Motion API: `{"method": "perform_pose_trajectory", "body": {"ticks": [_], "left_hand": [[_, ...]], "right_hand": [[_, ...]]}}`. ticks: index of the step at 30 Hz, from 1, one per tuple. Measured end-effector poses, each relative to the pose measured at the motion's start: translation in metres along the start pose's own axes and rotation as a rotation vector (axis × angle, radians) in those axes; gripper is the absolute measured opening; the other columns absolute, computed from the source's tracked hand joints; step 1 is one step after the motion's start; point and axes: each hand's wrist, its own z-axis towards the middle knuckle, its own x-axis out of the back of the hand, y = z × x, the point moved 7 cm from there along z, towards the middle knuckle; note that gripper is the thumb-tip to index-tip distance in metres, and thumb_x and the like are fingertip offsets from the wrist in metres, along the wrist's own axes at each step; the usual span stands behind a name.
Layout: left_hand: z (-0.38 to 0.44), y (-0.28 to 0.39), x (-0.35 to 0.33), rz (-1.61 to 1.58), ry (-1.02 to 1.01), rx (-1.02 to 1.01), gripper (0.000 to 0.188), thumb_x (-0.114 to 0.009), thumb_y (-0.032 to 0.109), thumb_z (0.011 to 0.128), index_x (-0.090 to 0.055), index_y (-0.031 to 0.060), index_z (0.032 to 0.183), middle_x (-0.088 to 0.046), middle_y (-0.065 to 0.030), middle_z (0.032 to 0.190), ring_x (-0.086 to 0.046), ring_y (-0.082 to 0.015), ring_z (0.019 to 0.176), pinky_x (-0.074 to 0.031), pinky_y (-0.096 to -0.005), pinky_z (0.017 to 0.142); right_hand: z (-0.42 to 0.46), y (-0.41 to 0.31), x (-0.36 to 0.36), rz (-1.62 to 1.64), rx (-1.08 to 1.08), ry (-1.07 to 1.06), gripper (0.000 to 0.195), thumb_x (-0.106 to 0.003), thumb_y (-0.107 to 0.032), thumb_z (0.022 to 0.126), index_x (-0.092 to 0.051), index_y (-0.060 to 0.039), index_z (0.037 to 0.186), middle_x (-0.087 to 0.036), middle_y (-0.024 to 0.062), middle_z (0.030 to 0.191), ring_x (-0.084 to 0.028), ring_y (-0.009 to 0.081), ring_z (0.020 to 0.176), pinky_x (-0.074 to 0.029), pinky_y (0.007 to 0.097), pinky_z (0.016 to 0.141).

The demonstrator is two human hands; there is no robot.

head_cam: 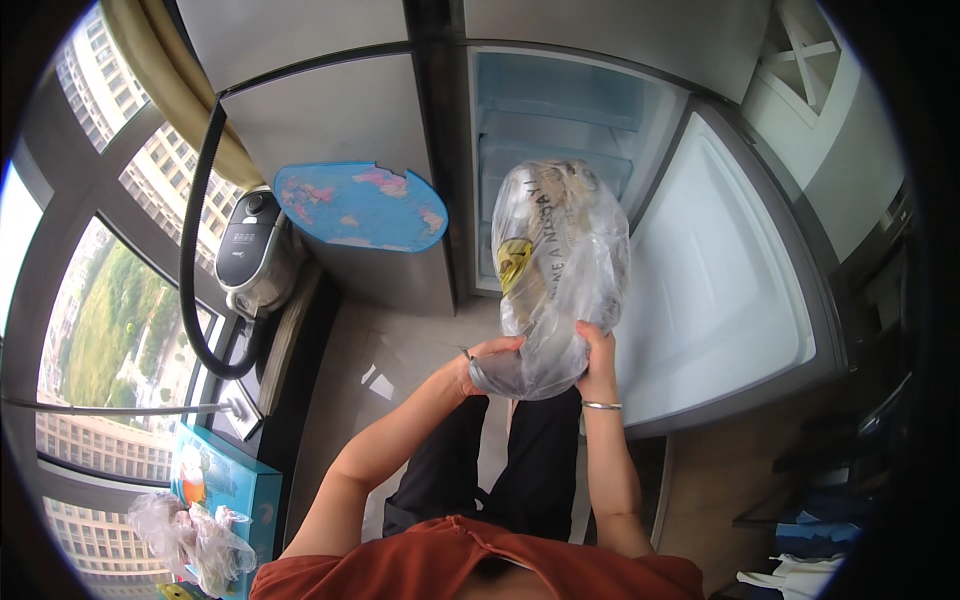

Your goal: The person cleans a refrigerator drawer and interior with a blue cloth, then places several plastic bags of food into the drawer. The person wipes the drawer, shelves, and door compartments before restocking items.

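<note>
A clear plastic bag (562,262) with black print and a yellow patch hangs between my two hands, in front of the open freezer compartment (555,112). Its contents are hard to make out through the film. My left hand (484,364) grips the near left edge of the bag. On the near right edge, my right hand (598,364) holds it with the thumb on top; a silver bracelet circles that wrist. Part of the pale blue drawers inside the compartment is hidden behind the bag.
The freezer door (720,277) stands open at right. A blue world map (364,206) is on the closed door at left. Beside the window are a canister vacuum cleaner (255,247) with a black hose and a blue box (232,480) with crumpled plastic bags (199,536).
</note>
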Motion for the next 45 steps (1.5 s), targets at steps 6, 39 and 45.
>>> {"method": "perform_pose_trajectory", "body": {"ticks": [6,39,45], "left_hand": [[0.014,0.002,0.015,-0.129,0.016,0.035,0.041,-0.051,0.016,0.074,-0.041,0.0004,0.111,-0.051,-0.0134,0.103,-0.051,-0.0222,0.092,-0.038,-0.0350,0.084],[-0.019,0.066,0.007,0.411,0.476,-0.262,0.008,-0.054,0.004,0.064,-0.055,0.0001,0.071,-0.054,-0.0040,0.064,-0.052,-0.0104,0.059,-0.042,-0.0224,0.054],[-0.060,0.086,0.014,1.509,0.371,-0.594,0.010,-0.059,0.009,0.062,-0.056,0.0032,0.069,-0.056,-0.0061,0.064,-0.055,-0.0180,0.061,-0.043,-0.0260,0.057]], "right_hand": [[0.009,-0.005,-0.005,-0.080,0.050,0.021,0.050,-0.055,-0.009,0.063,-0.038,0.0035,0.108,-0.049,0.0102,0.098,-0.049,0.0203,0.087,-0.040,0.0316,0.076],[0.043,0.023,0.009,-0.162,0.082,-0.203,0.051,-0.051,-0.035,0.074,-0.041,0.0009,0.110,-0.048,0.0092,0.102,-0.048,0.0187,0.092,-0.040,0.0304,0.077],[0.151,0.001,-0.034,0.199,-0.268,-0.140,0.049,-0.046,-0.042,0.076,-0.047,-0.0048,0.108,-0.049,0.0082,0.106,-0.051,0.0199,0.089,-0.040,0.0297,0.077]]}}
